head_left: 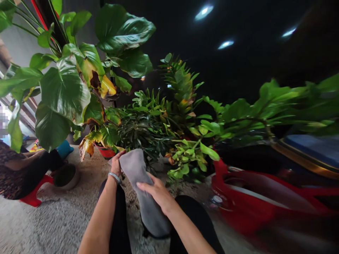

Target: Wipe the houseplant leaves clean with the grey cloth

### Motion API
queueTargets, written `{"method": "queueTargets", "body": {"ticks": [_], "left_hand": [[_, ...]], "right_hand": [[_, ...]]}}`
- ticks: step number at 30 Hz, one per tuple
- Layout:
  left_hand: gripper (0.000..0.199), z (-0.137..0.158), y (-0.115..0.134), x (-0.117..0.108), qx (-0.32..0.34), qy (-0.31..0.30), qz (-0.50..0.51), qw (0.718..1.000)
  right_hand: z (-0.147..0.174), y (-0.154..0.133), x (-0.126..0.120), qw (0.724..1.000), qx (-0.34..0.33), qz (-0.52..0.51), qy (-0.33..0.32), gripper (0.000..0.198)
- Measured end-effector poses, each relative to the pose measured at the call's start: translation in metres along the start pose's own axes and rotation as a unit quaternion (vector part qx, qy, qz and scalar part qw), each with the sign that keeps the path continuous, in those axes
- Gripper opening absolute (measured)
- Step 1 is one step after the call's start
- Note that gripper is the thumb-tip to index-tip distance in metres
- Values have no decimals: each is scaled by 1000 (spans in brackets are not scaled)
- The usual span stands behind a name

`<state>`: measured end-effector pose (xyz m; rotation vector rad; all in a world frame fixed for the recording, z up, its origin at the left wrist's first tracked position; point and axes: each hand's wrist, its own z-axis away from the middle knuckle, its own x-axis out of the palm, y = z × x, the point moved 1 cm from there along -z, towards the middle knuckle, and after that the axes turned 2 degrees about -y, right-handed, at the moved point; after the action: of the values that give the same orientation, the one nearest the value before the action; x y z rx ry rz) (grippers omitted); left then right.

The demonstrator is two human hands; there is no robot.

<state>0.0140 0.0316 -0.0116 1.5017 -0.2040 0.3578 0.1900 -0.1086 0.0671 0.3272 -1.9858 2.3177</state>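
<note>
Rough grey ground [53, 218] ringed with potted plants, and a grey cloth stretched between two hands.
Left hand [116, 164] pinches the grey cloth's [140, 187] far end beside a red pot [106, 152], likely to keep it taut; right hand [156, 192] lies flat on its middle, fingers together, pressing it over the lap. Another person sits far left beside a dark bowl [66, 175]; red vehicle [251, 201] at right.

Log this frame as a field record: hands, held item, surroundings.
left hand: grips top end of grey cloth
right hand: flat on the cloth's middle
cloth: long, draped down between the knees
ahead: potted plants, red pot
left side: another person seated, dark bowl
right side: red vehicle body
</note>
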Motion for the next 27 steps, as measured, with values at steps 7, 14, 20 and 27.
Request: {"method": "queueTargets", "body": {"ticks": [7, 14, 20, 27], "left_hand": [[43, -3, -7, 3, -10, -2, 9, 1000], [50, 5, -16, 18, -26, -64, -67, 995], [46, -1, -20, 17, -30, -80, -90, 992], [48, -1, -23, 17, -30, -59, -83, 994]], "right_hand": [[-7, -73, -47, 983, -55, -121, 129, 46], [-19, -24, -30, 972, 73, -193, 112, 30], [36, -25, -26, 976, 71, -192, 72, 44], [-42, -72, -34, 962, -36, -214, 162, 29]]}}
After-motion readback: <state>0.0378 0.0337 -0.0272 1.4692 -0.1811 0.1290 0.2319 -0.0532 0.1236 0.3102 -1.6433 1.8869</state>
